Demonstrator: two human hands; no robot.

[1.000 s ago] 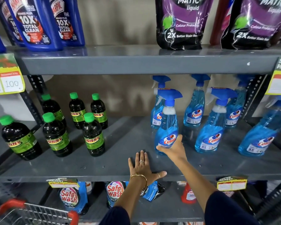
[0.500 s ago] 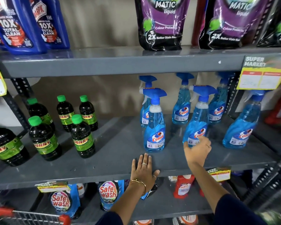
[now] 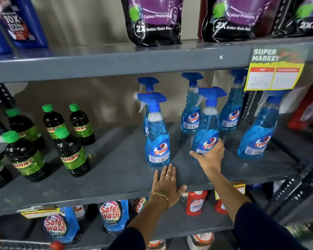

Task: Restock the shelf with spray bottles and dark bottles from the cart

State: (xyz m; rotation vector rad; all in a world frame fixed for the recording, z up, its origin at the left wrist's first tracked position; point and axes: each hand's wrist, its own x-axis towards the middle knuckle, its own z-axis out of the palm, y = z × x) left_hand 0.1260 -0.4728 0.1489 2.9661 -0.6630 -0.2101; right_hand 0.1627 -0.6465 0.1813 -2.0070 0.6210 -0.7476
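Several blue Colin spray bottles stand on the right half of the grey middle shelf (image 3: 116, 170). My right hand (image 3: 210, 156) is closed around the base of the front middle spray bottle (image 3: 207, 127). Left of it another spray bottle (image 3: 156, 134) stands free, and a further one (image 3: 257, 130) stands to the right. My left hand (image 3: 167, 184) lies flat on the shelf's front edge, fingers spread, holding nothing. Several dark bottles with green caps (image 3: 71, 152) stand on the shelf's left half.
The upper shelf (image 3: 116, 60) carries purple detergent pouches (image 3: 154, 20) and blue Harpic bottles (image 3: 18, 22). A yellow price tag (image 3: 273, 69) hangs from its edge. Below are Safewash pouches (image 3: 110, 216) and red bottles (image 3: 195, 202). The cart's red handle (image 3: 56, 245) shows bottom left.
My right hand left the left front spray bottle, moved right and closed on the middle front spray bottle. My left hand stayed flat on the shelf edge. The view shifted right.
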